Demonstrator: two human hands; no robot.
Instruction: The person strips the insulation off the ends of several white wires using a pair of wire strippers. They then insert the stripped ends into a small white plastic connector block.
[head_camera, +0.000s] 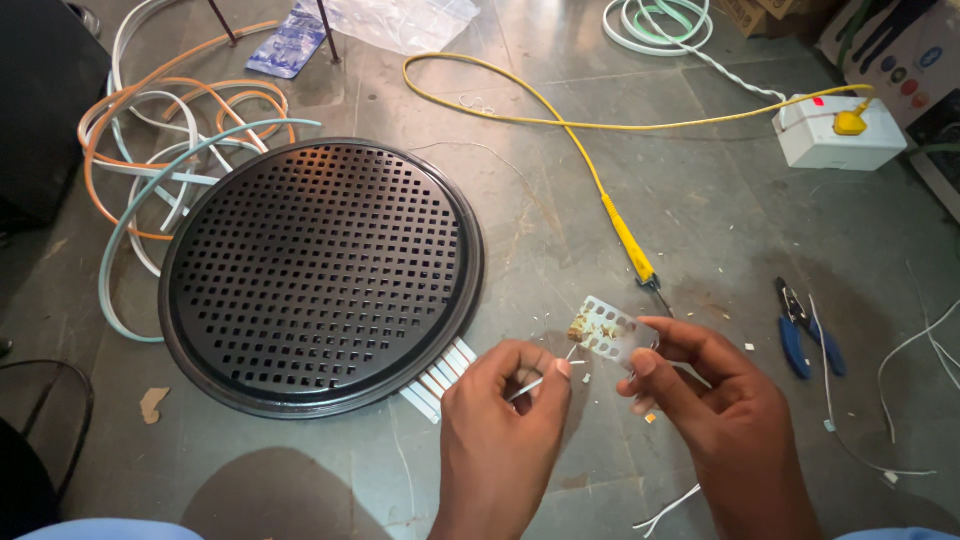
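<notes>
While the right hand (700, 385) pinches a small pale perforated circuit board (612, 332) above the grey stone floor (560, 220), the left hand (500, 410) has its fingertips closed on a thin white wire (548, 377) touching the board, beside a round black perforated metal tray (322, 272).

The round grille (322, 275) on the floor is black, punched all over with a regular grid of small square holes. The floor (720, 220) is mottled grey stone. Coiled beside the grille lie orange, white and pale teal cables (150, 140). A yellow soldering iron (628, 240) trails a yellow cord. The pliers (808, 335) have blue handles. The small perforated board (612, 330) is pale grey with a brownish patch at one corner, and the socket box (838, 132) is white with a yellow plug.
</notes>
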